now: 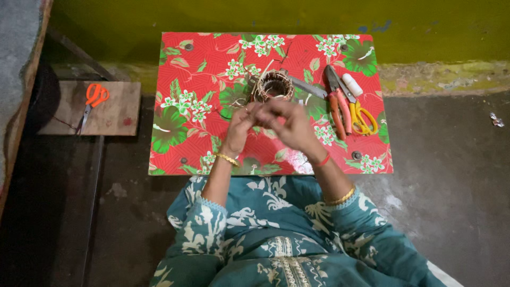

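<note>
Sitting over a low table [175, 95] with a red floral cover, a person brings both hands together near its centre. The left hand [241, 123] and right hand [289, 123] meet fingertip to fingertip, fingers curled inward, but motion blur hides whether they pinch anything, so the grip cannot be told. A small woven ring [274, 85] of pale strips lies on the table just beyond the hands, at 12 o'clock from them, with loose strip ends sticking out to its left. At 3 o'clock from the ring lie red-handled pliers [337, 103], yellow-handled scissors [363, 118] and a small white roll [351, 84], all close together near the table's right edge. A grey flat blade [307, 86] lies between the ring and the pliers. Well apart, at 9 o'clock from the table, orange-handled scissors [91, 102] rest on a wooden board [119, 114]. Gold bangles [227, 159] circle the left wrist; a red band [324, 160] sits on the right.
</note>
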